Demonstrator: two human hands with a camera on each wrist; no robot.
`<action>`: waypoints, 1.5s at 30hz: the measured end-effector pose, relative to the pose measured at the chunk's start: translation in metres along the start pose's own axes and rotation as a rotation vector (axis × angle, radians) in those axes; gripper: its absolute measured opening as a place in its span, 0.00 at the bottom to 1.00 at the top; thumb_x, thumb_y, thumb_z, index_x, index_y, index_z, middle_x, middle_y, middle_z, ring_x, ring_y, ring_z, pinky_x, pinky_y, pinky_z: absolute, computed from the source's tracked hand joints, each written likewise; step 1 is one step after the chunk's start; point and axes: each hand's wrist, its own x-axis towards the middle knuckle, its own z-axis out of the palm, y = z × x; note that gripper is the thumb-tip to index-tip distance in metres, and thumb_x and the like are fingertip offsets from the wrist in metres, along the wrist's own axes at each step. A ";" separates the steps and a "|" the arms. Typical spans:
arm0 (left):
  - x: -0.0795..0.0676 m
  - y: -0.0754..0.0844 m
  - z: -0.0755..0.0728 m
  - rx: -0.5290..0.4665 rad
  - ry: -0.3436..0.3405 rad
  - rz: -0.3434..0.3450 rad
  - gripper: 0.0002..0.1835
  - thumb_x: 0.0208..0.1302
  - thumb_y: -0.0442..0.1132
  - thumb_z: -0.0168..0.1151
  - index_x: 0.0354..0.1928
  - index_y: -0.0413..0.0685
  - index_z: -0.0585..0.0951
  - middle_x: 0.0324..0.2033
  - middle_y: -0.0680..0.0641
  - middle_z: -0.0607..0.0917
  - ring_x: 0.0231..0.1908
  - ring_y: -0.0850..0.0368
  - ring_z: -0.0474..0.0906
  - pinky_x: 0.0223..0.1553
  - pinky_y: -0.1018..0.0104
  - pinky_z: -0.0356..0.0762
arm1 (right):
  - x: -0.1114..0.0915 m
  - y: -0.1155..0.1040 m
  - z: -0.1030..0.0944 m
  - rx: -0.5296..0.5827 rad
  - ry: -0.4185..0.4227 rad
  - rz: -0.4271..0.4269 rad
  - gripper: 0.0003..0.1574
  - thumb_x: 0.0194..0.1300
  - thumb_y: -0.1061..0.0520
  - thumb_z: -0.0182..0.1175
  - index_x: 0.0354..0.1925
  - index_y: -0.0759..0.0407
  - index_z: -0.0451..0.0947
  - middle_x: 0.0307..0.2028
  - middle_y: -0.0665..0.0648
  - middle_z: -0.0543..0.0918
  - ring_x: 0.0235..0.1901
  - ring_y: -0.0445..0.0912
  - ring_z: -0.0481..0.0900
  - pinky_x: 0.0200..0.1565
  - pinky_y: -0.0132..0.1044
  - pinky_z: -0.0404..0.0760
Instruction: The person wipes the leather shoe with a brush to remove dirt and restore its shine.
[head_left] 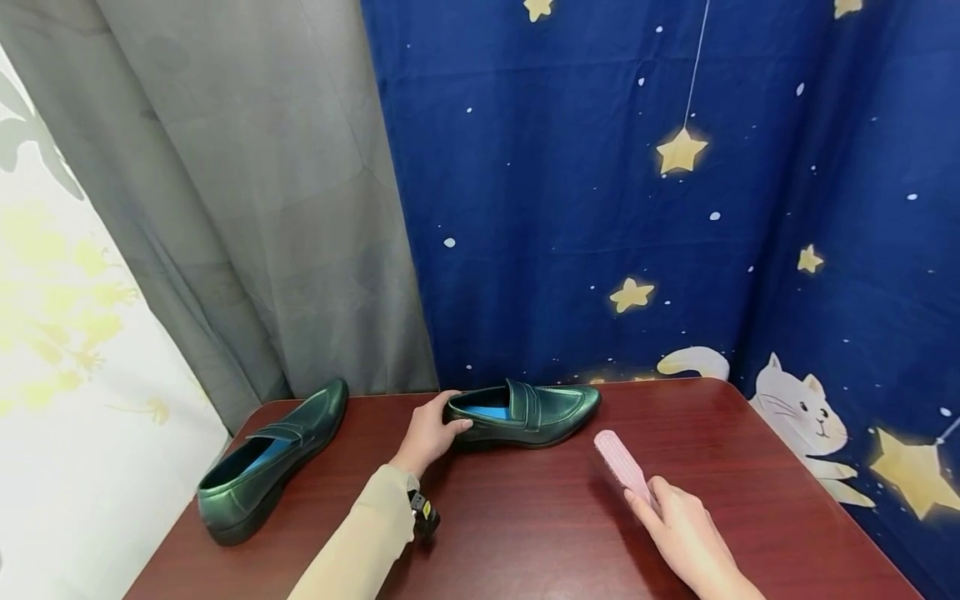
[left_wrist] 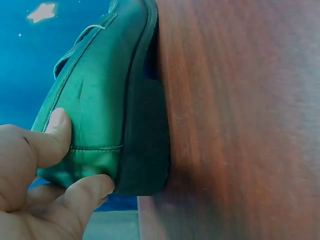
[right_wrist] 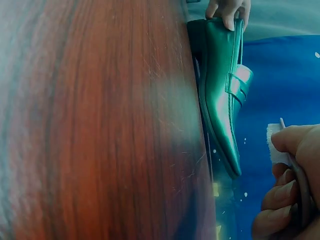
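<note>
A dark green loafer (head_left: 551, 415) with a blue insole lies sole down near the table's back edge, toe to the right. My left hand (head_left: 433, 429) grips its heel end, thumb on the near side; the left wrist view shows the thumb and fingers pinching the loafer's heel (left_wrist: 95, 160). In my right hand (head_left: 686, 529) is a pink brush (head_left: 621, 458), held by its handle to the right of the loafer and apart from it. Pale bristles (right_wrist: 275, 145) show in the right wrist view. A matching loafer (head_left: 277, 458) rests at the table's left side.
The reddish-brown wooden table (head_left: 525, 517) ends at the back against a grey curtain (head_left: 277, 208) and a blue star-patterned curtain (head_left: 555, 208). A small black device (head_left: 424, 512) hangs at my left wrist, beside the cream sleeve (head_left: 367, 533).
</note>
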 end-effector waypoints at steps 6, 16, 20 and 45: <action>0.010 0.004 0.004 0.032 -0.013 -0.024 0.29 0.62 0.45 0.73 0.64 0.48 0.78 0.58 0.38 0.83 0.59 0.40 0.79 0.59 0.44 0.77 | -0.001 -0.001 0.000 0.005 -0.044 0.029 0.20 0.72 0.44 0.61 0.29 0.53 0.69 0.19 0.50 0.63 0.23 0.43 0.64 0.29 0.35 0.63; 0.021 0.012 0.014 -0.011 -0.019 -0.055 0.28 0.62 0.45 0.73 0.63 0.48 0.78 0.57 0.38 0.84 0.59 0.41 0.79 0.60 0.45 0.76 | -0.002 -0.006 0.003 0.047 -0.080 0.053 0.20 0.72 0.42 0.61 0.30 0.52 0.70 0.20 0.49 0.64 0.22 0.41 0.63 0.28 0.32 0.63; 0.027 0.013 0.017 -0.019 -0.026 -0.066 0.29 0.63 0.45 0.72 0.65 0.48 0.77 0.60 0.37 0.82 0.62 0.40 0.77 0.61 0.44 0.75 | -0.004 -0.009 0.006 0.067 -0.092 0.064 0.22 0.71 0.40 0.61 0.30 0.52 0.69 0.20 0.49 0.64 0.22 0.40 0.62 0.28 0.32 0.62; -0.037 -0.014 -0.036 0.102 -0.072 -0.061 0.38 0.68 0.50 0.66 0.75 0.51 0.63 0.69 0.37 0.74 0.67 0.39 0.72 0.65 0.40 0.71 | -0.014 -0.022 0.014 0.166 -0.027 0.012 0.20 0.69 0.43 0.64 0.27 0.49 0.68 0.18 0.45 0.62 0.20 0.34 0.59 0.26 0.30 0.61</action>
